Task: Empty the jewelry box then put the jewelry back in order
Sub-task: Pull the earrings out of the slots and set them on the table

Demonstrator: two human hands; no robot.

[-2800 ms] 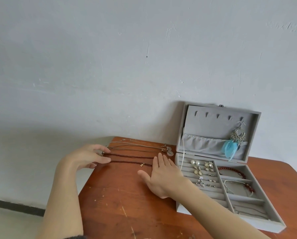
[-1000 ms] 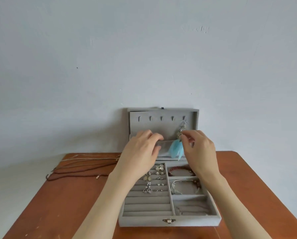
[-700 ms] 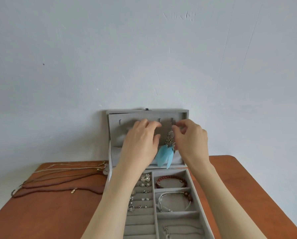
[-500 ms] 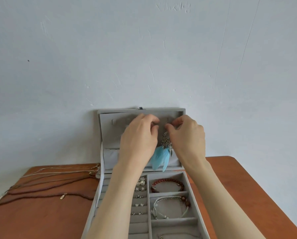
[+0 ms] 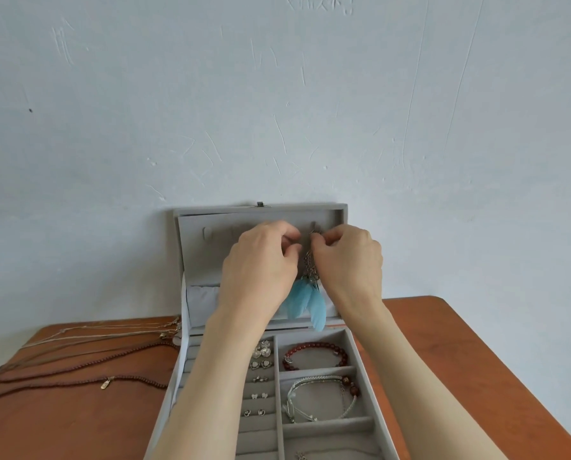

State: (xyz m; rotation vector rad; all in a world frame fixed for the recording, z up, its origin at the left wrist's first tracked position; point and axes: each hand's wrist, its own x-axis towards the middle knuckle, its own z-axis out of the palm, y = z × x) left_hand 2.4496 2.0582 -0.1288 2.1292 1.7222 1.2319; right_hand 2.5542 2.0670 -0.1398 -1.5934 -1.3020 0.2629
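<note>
Pale plaster wall (image 5: 277, 94) fills everything beyond your hands, and the jewelry box (image 5: 360, 370) has its raised lid (image 5: 204, 260) leaning back toward it, which keeps the row of hooks facing you at working height. Under your forearms the wooden table (image 5: 476, 360) carries the box, with bare boards out past your right arm. Out to the side of your left forearm lie the necklaces (image 5: 78, 353), stretched in near-parallel lines on the wood, probably laid that way so the chains do not tangle while the box is being emptied. Below your wrists the tray is not yet cleared: a red bead bracelet (image 5: 314, 351) sits in the compartment nearest the lid, a pale cord bracelet (image 5: 314, 398) in the one closer to you, and small earring pairs (image 5: 260, 363) rest in the ridged rows beside your left forearm. Your left hand (image 5: 257, 270) and right hand (image 5: 347, 260) are close together at the upper lid, fingers curled, both seeming to pinch the wire top of the feather earring (image 5: 305, 298), whose blue plumes hang down between your palms. You appear to be working it off a hook, with two hands because the wire is fine and the dangle swings. Whether the wire has cleared the hook I cannot tell; your knuckles hide it.
</note>
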